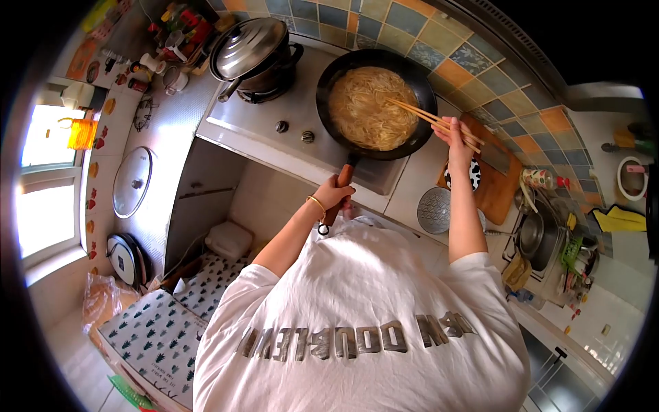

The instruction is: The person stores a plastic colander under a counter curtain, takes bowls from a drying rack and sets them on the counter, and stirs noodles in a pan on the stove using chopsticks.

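Note:
A black wok (424, 81) sits on the stove, holding noodles (367, 103) in brownish liquid. My left hand (334, 196) is wrapped round the wok's wooden handle (347, 174), with a yellow band on the wrist. Above the wok's right rim, my right hand (454, 134) grips a pair of wooden chopsticks (429, 118). Their tips reach the noodles near the middle right of the wok.
A lidded pot (250, 51) stands left of the wok. On the right are a wooden cutting board (495, 192) with a cleaver, a metal strainer (434, 209) and a sink (542, 237). A glass lid (132, 182) lies on the left counter.

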Action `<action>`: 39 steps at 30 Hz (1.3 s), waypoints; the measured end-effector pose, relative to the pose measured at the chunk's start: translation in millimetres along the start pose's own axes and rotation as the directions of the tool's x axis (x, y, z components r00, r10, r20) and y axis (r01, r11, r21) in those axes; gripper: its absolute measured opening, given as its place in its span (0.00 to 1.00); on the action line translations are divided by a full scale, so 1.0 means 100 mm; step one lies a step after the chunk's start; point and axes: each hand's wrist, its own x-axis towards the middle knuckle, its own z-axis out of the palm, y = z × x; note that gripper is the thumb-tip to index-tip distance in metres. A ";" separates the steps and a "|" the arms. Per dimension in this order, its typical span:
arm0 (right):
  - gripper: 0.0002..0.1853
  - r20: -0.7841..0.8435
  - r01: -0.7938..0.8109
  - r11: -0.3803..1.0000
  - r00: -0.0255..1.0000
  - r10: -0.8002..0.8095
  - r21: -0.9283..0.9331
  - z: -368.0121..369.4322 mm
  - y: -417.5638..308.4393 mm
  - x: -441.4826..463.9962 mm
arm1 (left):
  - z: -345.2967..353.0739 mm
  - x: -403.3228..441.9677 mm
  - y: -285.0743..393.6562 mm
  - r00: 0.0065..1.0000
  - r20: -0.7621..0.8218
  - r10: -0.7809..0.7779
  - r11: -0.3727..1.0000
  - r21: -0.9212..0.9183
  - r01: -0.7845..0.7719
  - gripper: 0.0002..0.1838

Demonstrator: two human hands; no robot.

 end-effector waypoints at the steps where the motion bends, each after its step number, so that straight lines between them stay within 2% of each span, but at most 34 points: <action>1: 0.19 -0.006 -0.009 1.000 1.000 0.009 0.006 -0.04 0.00 0.00 | 0.02 -0.04 0.04 1.000 -0.018 0.008 1.000 0.027 -0.007 0.18; 2: 0.19 -0.014 0.001 0.999 1.000 0.000 0.032 -0.09 -0.01 0.00 | 0.03 -0.06 0.07 0.999 -0.036 0.016 0.998 0.053 -0.014 0.19; 3: 0.19 -0.024 0.010 0.998 1.000 -0.008 0.058 -0.11 -0.09 -0.03 | 0.01 -0.07 0.08 0.998 -0.055 0.011 0.988 0.152 -0.002 0.25; 6: 0.20 -0.069 0.030 0.992 0.997 -0.022 0.122 -0.25 -0.31 -0.12 | -0.01 -0.02 -0.03 0.926 -0.190 0.326 0.820 0.544 -0.178 0.33; 7: 0.20 -0.085 0.036 0.989 0.996 -0.024 0.142 -0.31 -0.37 -0.16 | -0.03 -0.01 -0.02 0.891 -0.197 0.409 0.780 0.582 -0.229 0.38; 10: 0.20 -0.131 0.067 0.989 0.990 -0.050 0.133 -0.48 -0.43 -0.36 | 0.08 -0.15 0.09 0.707 -0.235 0.667 0.627 0.689 -0.363 0.32; 12: 0.20 -0.148 0.105 0.991 0.985 -0.092 0.078 -0.60 -0.39 -0.52 | 0.15 -0.24 0.19 0.663 -0.204 0.720 0.596 0.671 -0.440 0.29; 14: 0.20 -0.176 0.101 0.994 0.979 -0.105 -0.031 -0.73 -0.20 -0.61 | 0.17 -0.27 0.24 0.667 -0.155 0.728 0.572 0.673 -0.468 0.29; 16: 0.20 -0.204 0.049 0.997 0.977 -0.062 -0.067 -0.75 -0.14 -0.71 | 0.19 -0.28 0.26 0.663 -0.080 0.745 0.529 0.675 -0.513 0.29; 20: 0.19 -0.307 0.062 0.992 0.951 -0.026 0.106 -0.65 -0.20 -0.97 | 0.25 -0.34 0.35 0.690 0.033 0.723 0.515 0.640 -0.570 0.25; 23: 0.18 -0.366 0.041 0.961 0.928 0.065 0.274 -0.53 -0.23 -1.16 | 0.32 -0.39 0.46 0.762 0.072 0.643 0.690 0.376 -0.618 0.19; 24: 0.17 -0.354 0.036 0.941 0.931 0.091 0.335 -0.49 -0.25 -1.26 | 0.37 -0.44 0.51 0.841 0.050 0.539 0.829 0.145 -0.540 0.19; 25: 0.17 -0.343 0.034 0.918 0.933 0.113 0.395 -0.45 -0.29 -1.36 | 0.45 -0.47 0.60 0.905 0.061 0.420 0.906 -0.092 -0.414 0.19; 26: 0.17 -0.332 0.035 0.891 0.934 0.133 0.453 -0.42 -0.33 -1.47 | 0.51 -0.46 0.67 0.951 0.103 0.293 0.915 -0.317 -0.248 0.19; 27: 0.16 -0.340 0.036 0.872 0.928 0.153 0.489 -0.40 -0.35 -1.58 | 0.53 -0.35 0.68 0.963 0.168 0.210 0.901 -0.414 -0.125 0.22; 30: 0.16 -0.376 0.075 0.813 0.908 0.183 0.578 -0.41 -0.41 -2.02 | 0.77 -0.38 0.80 0.939 0.315 0.139 0.839 -0.541 0.057 0.23; 31: 0.16 -0.424 0.107 0.790 0.882 0.205 0.604 -0.46 -0.52 -2.36 | 0.94 -0.44 0.81 0.888 0.443 0.127 0.796 -0.580 0.175 0.23; 34: 0.16 -0.480 0.209 0.727 0.858 0.184 0.654 -0.69 -0.62 -3.00 | 1.34 -0.57 0.71 0.799 0.598 0.060 0.802 -0.505 0.318 0.24; 38: 0.16 -0.690 0.415 0.730 0.716 0.107 0.543 -0.99 -0.85 -3.99 | 1.95 -0.68 0.34 0.658 0.747 -0.095 0.862 -0.269 0.430 0.24; 39: 0.16 -0.758 0.456 0.742 0.643 0.108 0.492 -1.06 -0.91 -4.25 | 2.10 -0.71 0.23 0.620 0.769 -0.156 0.860 -0.203 0.468 0.23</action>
